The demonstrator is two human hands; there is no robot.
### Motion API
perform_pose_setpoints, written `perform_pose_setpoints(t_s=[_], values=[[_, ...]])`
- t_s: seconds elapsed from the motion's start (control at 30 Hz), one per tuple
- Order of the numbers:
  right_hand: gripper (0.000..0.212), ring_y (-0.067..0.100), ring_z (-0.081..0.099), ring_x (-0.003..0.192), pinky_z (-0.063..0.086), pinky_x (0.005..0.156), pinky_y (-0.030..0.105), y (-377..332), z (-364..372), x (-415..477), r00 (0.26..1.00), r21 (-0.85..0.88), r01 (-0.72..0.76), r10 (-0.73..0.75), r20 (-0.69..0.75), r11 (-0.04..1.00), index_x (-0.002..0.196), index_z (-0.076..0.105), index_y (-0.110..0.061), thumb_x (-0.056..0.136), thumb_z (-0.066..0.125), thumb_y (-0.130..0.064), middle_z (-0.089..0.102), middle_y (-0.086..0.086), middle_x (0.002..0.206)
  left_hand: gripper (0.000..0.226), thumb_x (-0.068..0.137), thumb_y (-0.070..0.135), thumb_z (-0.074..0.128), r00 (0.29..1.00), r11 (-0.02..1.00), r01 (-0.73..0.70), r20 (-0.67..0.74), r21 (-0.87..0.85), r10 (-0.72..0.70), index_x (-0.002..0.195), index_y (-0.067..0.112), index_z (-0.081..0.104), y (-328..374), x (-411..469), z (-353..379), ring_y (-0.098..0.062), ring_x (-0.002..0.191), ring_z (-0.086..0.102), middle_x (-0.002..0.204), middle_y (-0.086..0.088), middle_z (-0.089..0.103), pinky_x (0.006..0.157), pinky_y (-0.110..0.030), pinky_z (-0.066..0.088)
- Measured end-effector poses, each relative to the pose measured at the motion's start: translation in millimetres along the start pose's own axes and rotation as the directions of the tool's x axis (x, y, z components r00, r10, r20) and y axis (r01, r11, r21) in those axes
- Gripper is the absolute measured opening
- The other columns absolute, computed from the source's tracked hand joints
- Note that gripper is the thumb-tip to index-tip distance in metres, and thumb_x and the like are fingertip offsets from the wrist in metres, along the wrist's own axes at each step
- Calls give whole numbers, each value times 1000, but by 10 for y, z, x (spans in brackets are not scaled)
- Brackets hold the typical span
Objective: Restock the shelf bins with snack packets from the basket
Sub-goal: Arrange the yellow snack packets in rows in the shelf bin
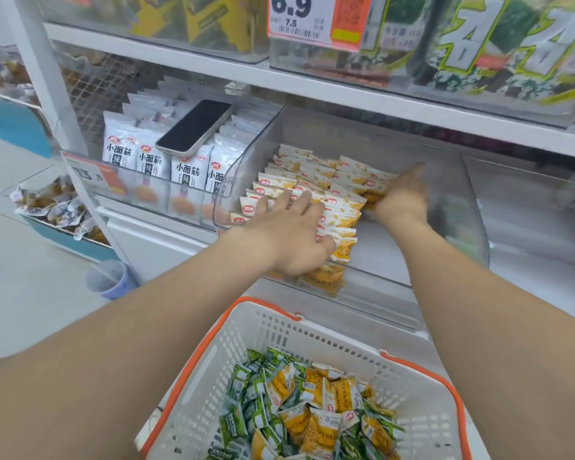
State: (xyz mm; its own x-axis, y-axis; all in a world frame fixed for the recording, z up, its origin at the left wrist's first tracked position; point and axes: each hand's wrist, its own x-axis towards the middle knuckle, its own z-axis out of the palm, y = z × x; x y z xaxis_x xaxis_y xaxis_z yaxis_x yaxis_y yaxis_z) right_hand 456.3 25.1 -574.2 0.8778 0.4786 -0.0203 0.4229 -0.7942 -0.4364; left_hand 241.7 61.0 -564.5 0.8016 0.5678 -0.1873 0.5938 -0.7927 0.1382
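Note:
A clear shelf bin [445, 180] holds rows of yellow-and-white snack packets [316, 180] standing on edge. My left hand [289, 234] lies flat on the front rows, with its fingers spread and straight against the packets. Further back and to the right, my right hand [402, 197] is blurred. It grips a few yellow packets at the right end of the rows. Below me stands a white basket [213, 353] with orange handles. It contains loose yellow packets [316, 423] and green packets [243, 386] mixed together.
The neighbouring left bin holds white packets [153, 161] with a phone [196, 127] lying on top. The bin's right half shows its bare floor [389, 254]. Shelves above carry green and yellow bags and a price tag [312, 18]. A purple cup [110, 280] sits on the floor at left.

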Motion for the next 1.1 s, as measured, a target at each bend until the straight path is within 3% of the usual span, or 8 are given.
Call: perform_pose_setpoints(t_s=[0.13,0.27,0.5,0.63,0.73,0.87,0.97,1.1], values=[[89,33,52,137,49,102,36,44,26,27,1000,-19,-21,21,9,1000,157,25,6,81,67,-17,45,23,154,71,103,56,25,1000,1000,-1,-20,-9,1,165,25,10,-5,13,16,-29,160,-7,174,0,-3,126,-60,0],[29,31,76,70,60,54,30,47,-7,-8,995,154,-54,40,94,987,106,66,-9,79,58,-17,74,13,101,74,101,59,25,999,999,38,-35,19,-37,165,26,12,8,-12,1,-30,160,-5,175,-3,-2,126,-60,1],[38,43,75,72,64,64,49,-39,-360,-769,866,272,-211,50,498,939,136,46,-1,103,42,-20,68,32,97,73,98,67,15,984,986,151,-107,64,-144,162,33,23,-36,-86,32,-37,158,7,174,-2,11,123,-67,5],[17,48,74,89,58,91,58,-69,-514,-1117,663,352,-373,-20,749,858,100,46,-4,107,33,-10,60,19,73,68,100,61,15,982,987,158,-105,27,-154,161,32,24,-19,-76,84,-39,156,9,174,-1,10,121,-67,12],[11,47,74,93,56,95,60,-109,-519,-1194,588,453,-464,-119,800,761,111,42,-12,108,32,-13,70,19,72,66,101,58,16,980,987,163,-119,10,-161,160,31,27,1,-71,106,-41,155,12,173,-3,13,120,-65,16],[20,37,77,74,64,66,38,-27,-542,-1305,755,375,-166,-127,643,912,105,48,-8,107,43,-27,74,19,78,58,103,54,22,957,989,143,-251,-27,-145,149,26,44,25,-140,132,-37,149,29,162,-6,36,116,-59,26],[29,35,67,80,46,56,29,106,-523,-1390,908,175,301,-337,249,938,79,54,-9,99,47,-29,64,11,77,44,106,47,32,896,997,62,-439,-34,-71,133,19,54,98,-246,160,-35,129,47,137,-8,53,103,-51,39],[19,27,64,82,53,71,37,334,-589,-1659,794,131,607,-593,-134,783,90,69,-20,87,51,-27,69,-1,79,21,97,33,48,716,1000,-7,-698,23,21,90,15,56,339,-525,116,-36,89,55,91,-10,61,73,-44,39]])
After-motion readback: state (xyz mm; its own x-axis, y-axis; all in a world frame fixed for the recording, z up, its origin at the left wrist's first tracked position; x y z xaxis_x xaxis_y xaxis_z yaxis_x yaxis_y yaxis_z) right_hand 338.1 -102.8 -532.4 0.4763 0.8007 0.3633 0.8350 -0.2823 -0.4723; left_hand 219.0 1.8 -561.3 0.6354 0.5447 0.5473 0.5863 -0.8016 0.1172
